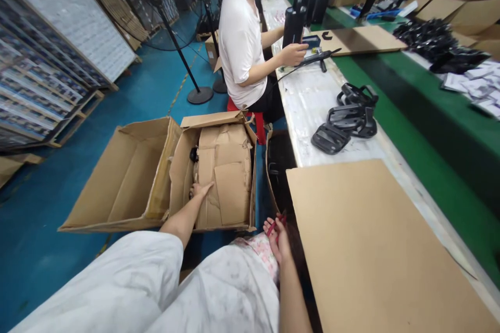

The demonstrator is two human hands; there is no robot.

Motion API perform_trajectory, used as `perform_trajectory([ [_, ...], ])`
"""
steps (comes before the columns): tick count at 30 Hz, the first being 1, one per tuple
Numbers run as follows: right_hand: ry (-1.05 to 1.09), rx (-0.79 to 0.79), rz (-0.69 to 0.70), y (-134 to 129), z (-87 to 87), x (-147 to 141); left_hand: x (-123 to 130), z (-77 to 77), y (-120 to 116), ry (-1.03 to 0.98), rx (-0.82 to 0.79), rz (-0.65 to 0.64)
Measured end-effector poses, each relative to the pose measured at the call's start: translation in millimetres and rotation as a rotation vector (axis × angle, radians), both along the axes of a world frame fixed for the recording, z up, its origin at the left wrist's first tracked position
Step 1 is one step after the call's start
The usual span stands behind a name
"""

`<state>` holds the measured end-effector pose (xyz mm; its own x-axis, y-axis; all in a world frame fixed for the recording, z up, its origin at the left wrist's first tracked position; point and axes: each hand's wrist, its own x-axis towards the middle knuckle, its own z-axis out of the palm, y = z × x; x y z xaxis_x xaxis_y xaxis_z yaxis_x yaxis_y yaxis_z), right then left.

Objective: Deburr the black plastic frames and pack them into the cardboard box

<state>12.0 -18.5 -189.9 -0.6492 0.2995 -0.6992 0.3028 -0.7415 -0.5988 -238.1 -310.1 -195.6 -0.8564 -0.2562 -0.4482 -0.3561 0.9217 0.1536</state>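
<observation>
My left hand (201, 190) reaches into an open cardboard box (183, 166). Its thumb lies across the top of a folded cardboard sheet (232, 187), and the other fingers curl over the sheet's left edge, partly hidden. Small black parts (193, 154) show in the gap along that edge. Beside my lap, my right hand (276, 234) is palm up, its fingers closed round red-handled pliers (278, 222); their tip is hard to make out. A second open cardboard box (128, 166) stands to the left, touching the first.
At the bench (300, 114), a co-worker (242, 36) in a white shirt handles a black cylindrical device (294, 26). Black plastic frames (347, 119) lie on the bench, with a large cardboard sheet (383, 239) nearer me. A dark-filled box (273, 166) stands under the bench edge. Fan stands (200, 94) rise behind.
</observation>
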Motion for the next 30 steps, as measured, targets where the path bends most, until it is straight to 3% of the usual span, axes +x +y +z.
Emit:
perform_trajectory([
  [4,0.005,-0.028,-0.019,2,-0.1,0,9,17.2,8,0.106,0.033,0.143],
  [13,0.001,-0.171,-0.072,-9,-0.5,-13,25,56.4,53,0.141,0.065,0.117],
  [19,0.005,-0.201,-0.096,-3,3.0,-9,25,72.6,60,0.14,0.131,0.121],
  [27,0.033,-0.228,-0.119,-7,5.9,-7,42,74.2,105,0.175,0.127,-0.015],
  [30,0.037,-0.222,-0.107,-7,7.7,-6,40,73.5,112,0.187,0.173,-0.002],
])
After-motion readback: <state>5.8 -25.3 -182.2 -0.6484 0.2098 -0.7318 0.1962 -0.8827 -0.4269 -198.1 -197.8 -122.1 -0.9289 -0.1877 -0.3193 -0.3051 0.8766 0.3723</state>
